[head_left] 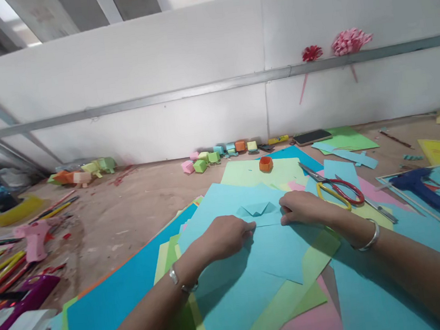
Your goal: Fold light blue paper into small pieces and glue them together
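A small piece of light blue folded paper, with creased flaps standing up along its far side, lies on light blue sheets. My left hand is closed at its left end, fingertips pressed down at the near edge. At the right end, my right hand pinches the same strip between thumb and fingers. Both thumbs are partly hidden. Just beyond the strip, a small orange paper box rests on a pale green sheet. Scissors with red and yellow handles lie beside my right wrist.
Small coloured paper cubes line the wall. A blue glue gun lies at the right, a pink glue gun at the left near pencils and a purple tool. A phone and a yellow glue stick sit farther back.
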`<move>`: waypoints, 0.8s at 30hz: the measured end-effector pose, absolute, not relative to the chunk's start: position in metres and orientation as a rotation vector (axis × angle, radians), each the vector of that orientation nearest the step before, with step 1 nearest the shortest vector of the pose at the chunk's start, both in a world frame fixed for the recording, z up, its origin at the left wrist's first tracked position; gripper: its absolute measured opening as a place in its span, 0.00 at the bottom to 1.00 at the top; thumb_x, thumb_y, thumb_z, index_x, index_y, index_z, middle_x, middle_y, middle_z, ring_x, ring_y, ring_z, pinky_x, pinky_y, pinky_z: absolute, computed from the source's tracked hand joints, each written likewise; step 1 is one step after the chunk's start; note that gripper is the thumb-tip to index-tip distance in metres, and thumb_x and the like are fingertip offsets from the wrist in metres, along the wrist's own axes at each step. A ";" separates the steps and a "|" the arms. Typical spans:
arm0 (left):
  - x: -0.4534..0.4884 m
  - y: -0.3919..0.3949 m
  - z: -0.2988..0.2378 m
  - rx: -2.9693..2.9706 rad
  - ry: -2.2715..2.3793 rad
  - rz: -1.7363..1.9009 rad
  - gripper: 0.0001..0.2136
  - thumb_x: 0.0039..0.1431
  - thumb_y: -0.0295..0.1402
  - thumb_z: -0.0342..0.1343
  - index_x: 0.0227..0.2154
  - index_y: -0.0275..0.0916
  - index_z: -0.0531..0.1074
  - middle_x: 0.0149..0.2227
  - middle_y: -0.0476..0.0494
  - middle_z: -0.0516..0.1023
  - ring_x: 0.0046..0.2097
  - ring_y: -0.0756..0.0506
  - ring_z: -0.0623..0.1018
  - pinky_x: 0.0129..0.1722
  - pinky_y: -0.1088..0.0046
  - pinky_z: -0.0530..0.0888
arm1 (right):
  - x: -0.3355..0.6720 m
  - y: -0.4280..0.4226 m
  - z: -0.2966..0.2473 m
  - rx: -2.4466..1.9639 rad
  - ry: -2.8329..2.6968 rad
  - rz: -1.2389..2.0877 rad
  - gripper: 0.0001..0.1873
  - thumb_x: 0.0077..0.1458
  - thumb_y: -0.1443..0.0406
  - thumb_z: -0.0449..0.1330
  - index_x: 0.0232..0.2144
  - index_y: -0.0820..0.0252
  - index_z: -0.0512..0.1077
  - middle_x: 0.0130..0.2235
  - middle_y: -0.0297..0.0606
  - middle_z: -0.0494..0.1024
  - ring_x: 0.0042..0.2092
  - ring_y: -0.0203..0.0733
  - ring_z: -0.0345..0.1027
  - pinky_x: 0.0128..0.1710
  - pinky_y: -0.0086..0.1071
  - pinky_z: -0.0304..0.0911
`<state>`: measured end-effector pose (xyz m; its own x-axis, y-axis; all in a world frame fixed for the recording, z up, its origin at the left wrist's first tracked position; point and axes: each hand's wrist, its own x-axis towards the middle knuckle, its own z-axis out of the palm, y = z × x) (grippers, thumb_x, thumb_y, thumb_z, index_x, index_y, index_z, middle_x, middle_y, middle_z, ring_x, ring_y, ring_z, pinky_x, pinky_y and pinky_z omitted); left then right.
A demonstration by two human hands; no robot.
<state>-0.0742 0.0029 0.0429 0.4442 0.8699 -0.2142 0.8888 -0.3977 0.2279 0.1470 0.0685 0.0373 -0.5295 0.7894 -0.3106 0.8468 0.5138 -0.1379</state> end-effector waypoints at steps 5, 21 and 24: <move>-0.089 -0.008 0.058 2.359 1.592 -0.334 0.12 0.60 0.33 0.50 0.25 0.41 0.76 0.18 0.44 0.71 0.23 0.44 0.73 0.27 0.71 0.64 | 0.147 0.068 0.037 1.395 2.543 -0.416 0.10 0.53 0.58 0.65 0.32 0.60 0.74 0.37 0.40 0.78 0.40 0.44 0.70 0.26 0.29 0.50; -0.064 0.005 0.016 2.343 1.771 0.133 0.26 0.54 0.25 0.56 0.56 0.46 0.64 0.49 0.44 0.75 0.48 0.43 0.76 0.43 0.70 0.71 | 0.150 0.075 0.031 1.355 2.618 -0.380 0.11 0.58 0.60 0.59 0.31 0.61 0.76 0.35 0.44 0.78 0.38 0.45 0.71 0.29 0.29 0.53; -0.069 0.009 0.015 2.339 1.726 0.241 0.14 0.54 0.22 0.53 0.41 0.43 0.75 0.42 0.45 0.77 0.41 0.44 0.78 0.40 0.71 0.71 | 0.155 0.080 0.038 1.369 2.697 -0.371 0.14 0.63 0.66 0.50 0.36 0.63 0.76 0.37 0.46 0.78 0.39 0.43 0.71 0.33 0.29 0.57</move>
<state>-0.0692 0.0088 0.0155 0.2948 0.9555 -0.0010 0.9188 -0.2832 0.2748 0.1546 0.0798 0.0375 -0.5928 0.7819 -0.1930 0.8050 0.5677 -0.1725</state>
